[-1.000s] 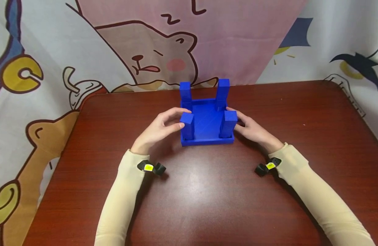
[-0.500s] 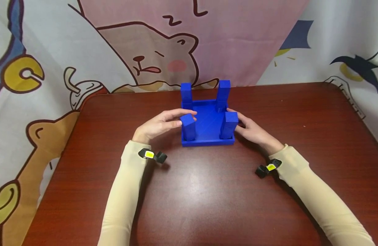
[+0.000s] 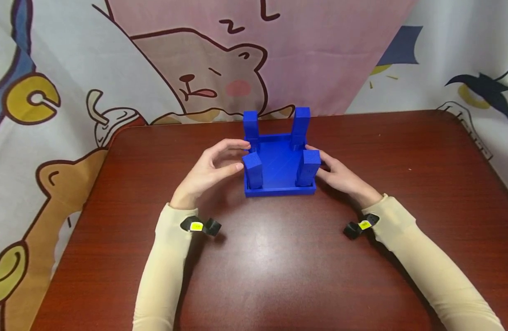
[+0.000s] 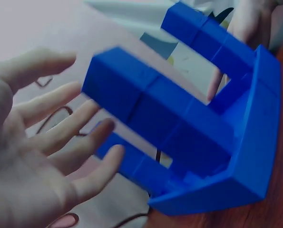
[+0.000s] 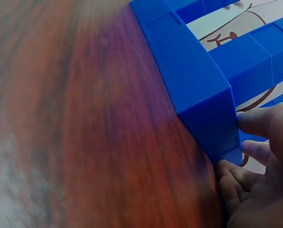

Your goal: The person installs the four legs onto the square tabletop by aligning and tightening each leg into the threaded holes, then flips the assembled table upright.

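A square blue tray [image 3: 279, 191] with a low rim sits on the table, with a blue block post rising from each corner. The front-left post [image 3: 255, 174] leans slightly left and its top looks twisted. Beside that post is my left hand [image 3: 206, 172], its fingers spread; the left wrist view shows the palm [image 4: 41, 152] apart from the post. My right hand [image 3: 338, 174] rests against the tray's right side, near the front-right post [image 3: 307, 170]. In the right wrist view its thumb and fingers touch the side wall, and some fingertips are low by the tabletop.
The back-left post [image 3: 251, 125] and back-right post [image 3: 301, 124] stand upright at the far corners. The brown table [image 3: 262, 266] runs back to a cartoon-printed cloth [image 3: 312, 55]. Black wrist straps with cameras sit on both cuffs.
My left hand was at the front-left post, reaching fingers past it half a second ago, and has drawn off to the left. That post now leans more. My right hand has stayed put.
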The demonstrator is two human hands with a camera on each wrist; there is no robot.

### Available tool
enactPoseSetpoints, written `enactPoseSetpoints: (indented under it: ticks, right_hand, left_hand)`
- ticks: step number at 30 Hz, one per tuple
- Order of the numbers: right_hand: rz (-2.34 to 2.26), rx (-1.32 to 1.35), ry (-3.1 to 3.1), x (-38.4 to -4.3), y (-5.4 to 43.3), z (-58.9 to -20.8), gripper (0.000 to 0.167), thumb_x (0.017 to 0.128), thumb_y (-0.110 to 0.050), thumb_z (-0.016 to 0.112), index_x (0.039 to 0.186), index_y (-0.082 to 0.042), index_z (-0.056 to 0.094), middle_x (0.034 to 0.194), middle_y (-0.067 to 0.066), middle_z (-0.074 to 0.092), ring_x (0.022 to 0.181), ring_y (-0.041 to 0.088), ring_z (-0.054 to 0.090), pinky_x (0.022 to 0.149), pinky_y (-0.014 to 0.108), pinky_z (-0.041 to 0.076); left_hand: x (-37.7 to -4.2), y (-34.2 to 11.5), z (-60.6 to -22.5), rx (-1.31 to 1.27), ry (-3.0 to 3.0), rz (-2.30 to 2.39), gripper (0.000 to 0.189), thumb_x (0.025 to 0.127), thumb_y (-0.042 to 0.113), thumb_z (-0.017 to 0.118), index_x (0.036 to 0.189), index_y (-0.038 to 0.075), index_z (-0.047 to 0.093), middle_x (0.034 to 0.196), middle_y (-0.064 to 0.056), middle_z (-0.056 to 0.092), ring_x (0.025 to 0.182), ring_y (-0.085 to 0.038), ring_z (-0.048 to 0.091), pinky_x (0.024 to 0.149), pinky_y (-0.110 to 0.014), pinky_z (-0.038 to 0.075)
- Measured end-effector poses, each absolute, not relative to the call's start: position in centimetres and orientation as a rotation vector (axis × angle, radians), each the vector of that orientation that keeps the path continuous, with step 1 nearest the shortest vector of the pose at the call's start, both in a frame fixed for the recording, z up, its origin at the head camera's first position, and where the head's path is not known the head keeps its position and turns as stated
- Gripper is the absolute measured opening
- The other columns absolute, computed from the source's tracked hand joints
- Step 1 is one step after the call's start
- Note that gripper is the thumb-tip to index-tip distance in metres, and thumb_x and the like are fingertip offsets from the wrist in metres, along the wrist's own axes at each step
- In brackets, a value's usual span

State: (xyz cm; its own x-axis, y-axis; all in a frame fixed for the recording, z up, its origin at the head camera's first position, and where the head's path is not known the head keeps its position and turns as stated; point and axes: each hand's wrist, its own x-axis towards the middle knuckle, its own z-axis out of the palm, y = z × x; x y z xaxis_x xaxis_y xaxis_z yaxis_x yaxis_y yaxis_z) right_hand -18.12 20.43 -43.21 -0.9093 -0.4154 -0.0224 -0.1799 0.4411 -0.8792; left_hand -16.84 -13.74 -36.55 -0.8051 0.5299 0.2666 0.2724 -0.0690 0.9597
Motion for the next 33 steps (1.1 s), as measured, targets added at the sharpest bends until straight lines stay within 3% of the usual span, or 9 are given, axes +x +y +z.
enactPoseSetpoints:
  ticks: [5,13,21,33]
  right_hand:
    - [-1.46,-0.518,2.455,-18.2,20.4,-43.3,0.061,0.099,-0.008,0.053,0.153,-0.007,0.025,0.151,0.022,0.031,0.137,0.039,0.029,0.109,0.057,0.022]
    - [-1.455,-0.536,2.451,-18.1,20.4,-43.0,0.06,0.1,-0.012,0.053,0.154,-0.01,0.025,0.152,0.02,0.03,0.137,0.037,0.03,0.108,0.057,0.023]
    - [-1.47,-0.525,2.439,-18.2,20.6,-43.2,0.059,0.1,-0.015,0.053,0.153,-0.01,0.027,0.152,0.02,0.03,0.137,0.038,0.029,0.108,0.058,0.023]
    - [-1.452,-0.512,2.462,-18.2,20.8,-43.5,0.059,0.099,-0.016,0.055,0.153,-0.012,0.03,0.15,0.019,0.034,0.138,0.035,0.03,0.108,0.056,0.024]
  left_hand:
    - [-15.9,-12.7,-35.8,0.777,2.141,2.023,0.035,0.083,-0.006,0.069,0.116,-0.008,0.057,0.113,-0.017,0.063,0.102,-0.027,0.062,0.092,-0.04,0.047]
    - [-16.4,-12.1,-35.7,0.762,2.247,1.93,0.028,0.08,-0.007,0.073,0.104,-0.005,0.06,0.103,-0.013,0.063,0.093,-0.024,0.062,0.089,-0.044,0.049]
    - [-17.6,-12.9,-36.1,0.902,2.111,1.887,0.026,0.089,-0.006,0.063,0.115,-0.007,0.063,0.115,-0.015,0.064,0.107,-0.025,0.061,0.095,-0.038,0.046]
    - [-19.3,-12.8,-37.4,1.118,1.797,1.918,0.023,0.098,0.002,0.049,0.114,-0.006,0.063,0.119,-0.019,0.063,0.121,-0.035,0.05,0.104,-0.047,0.036]
